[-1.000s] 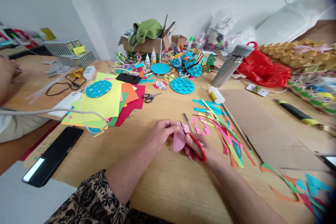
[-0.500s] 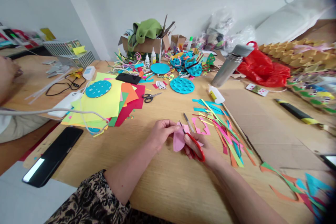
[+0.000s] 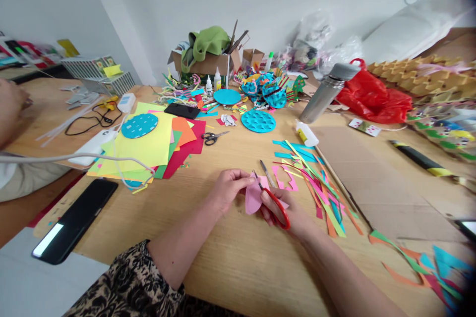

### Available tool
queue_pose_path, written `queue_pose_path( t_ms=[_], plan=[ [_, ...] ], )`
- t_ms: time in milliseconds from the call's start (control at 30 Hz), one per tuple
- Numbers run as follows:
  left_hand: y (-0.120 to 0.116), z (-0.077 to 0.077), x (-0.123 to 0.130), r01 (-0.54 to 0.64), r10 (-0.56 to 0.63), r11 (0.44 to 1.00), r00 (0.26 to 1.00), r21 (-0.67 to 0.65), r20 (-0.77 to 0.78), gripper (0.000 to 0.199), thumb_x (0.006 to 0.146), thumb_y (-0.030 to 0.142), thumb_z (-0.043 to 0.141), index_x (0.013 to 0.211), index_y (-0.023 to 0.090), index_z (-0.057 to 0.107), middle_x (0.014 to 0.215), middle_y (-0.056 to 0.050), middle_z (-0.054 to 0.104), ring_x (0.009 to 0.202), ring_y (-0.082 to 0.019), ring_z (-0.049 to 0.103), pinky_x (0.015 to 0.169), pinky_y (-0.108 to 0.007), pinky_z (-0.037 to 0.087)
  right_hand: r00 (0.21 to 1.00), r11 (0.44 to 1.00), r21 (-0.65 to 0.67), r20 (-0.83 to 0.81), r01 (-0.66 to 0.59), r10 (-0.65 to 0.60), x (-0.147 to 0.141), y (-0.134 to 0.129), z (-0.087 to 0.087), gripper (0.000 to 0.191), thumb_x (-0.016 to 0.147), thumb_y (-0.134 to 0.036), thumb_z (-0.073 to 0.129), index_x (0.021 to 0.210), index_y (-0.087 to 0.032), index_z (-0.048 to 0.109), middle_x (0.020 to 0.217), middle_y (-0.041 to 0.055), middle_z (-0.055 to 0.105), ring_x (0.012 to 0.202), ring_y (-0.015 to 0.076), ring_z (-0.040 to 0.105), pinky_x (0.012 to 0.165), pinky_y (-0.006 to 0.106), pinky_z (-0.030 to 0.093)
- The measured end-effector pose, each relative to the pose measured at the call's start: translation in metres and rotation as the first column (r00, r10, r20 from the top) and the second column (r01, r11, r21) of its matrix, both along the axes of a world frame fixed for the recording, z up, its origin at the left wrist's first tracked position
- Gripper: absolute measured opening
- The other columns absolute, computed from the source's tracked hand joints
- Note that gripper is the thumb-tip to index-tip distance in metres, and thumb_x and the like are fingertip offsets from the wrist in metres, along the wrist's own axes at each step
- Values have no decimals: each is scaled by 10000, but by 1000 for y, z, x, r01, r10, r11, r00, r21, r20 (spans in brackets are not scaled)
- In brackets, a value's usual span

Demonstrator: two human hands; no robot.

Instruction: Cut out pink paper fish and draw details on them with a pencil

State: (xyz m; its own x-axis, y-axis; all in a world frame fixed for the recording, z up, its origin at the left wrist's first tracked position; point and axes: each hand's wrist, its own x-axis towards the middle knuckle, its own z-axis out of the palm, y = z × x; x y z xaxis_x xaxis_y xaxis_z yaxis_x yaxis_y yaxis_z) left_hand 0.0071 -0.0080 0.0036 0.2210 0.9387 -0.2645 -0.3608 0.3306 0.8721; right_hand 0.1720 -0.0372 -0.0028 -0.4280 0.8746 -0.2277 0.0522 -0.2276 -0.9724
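My left hand (image 3: 231,189) pinches the edge of a pink piece of paper (image 3: 253,201) just above the table. Red-handled scissors (image 3: 278,208) are in my right hand (image 3: 284,210), their blades at the upper part of the pink paper. Fingers of the right hand also show beneath the paper, beside the scissors. Behind the hands lie a pen-like tool (image 3: 267,173) and a pink paper offcut (image 3: 285,178) with a cut-out middle. To the right is a heap of coloured paper strips (image 3: 323,188).
Coloured paper sheets (image 3: 163,138), dark scissors (image 3: 213,137) and a phone (image 3: 76,220) lie left. A scalloped blue disc (image 3: 258,121), glue bottle (image 3: 307,133) and steel flask (image 3: 327,93) stand or lie behind. Cardboard (image 3: 375,178) covers the right. A co-worker's arm (image 3: 40,198) is at far left.
Almost nothing differs. Both hands, the pink paper and the red scissors stay in nearly the same place.
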Motion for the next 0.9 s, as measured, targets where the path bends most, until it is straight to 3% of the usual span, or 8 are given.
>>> queue_pose_path(
  t_ms=[900],
  plan=[
    [1,1,0,5,-5,1000,1000,-3,-8,246,529,310,811,603,139,652,626,-5,625,601,-118,537,605,-247,405,998,1000,20,56,17,-18,0,1,1,502,739,-639,710,638,-185,521,478,-29,519,374,80,431,393,215,266]
  ],
)
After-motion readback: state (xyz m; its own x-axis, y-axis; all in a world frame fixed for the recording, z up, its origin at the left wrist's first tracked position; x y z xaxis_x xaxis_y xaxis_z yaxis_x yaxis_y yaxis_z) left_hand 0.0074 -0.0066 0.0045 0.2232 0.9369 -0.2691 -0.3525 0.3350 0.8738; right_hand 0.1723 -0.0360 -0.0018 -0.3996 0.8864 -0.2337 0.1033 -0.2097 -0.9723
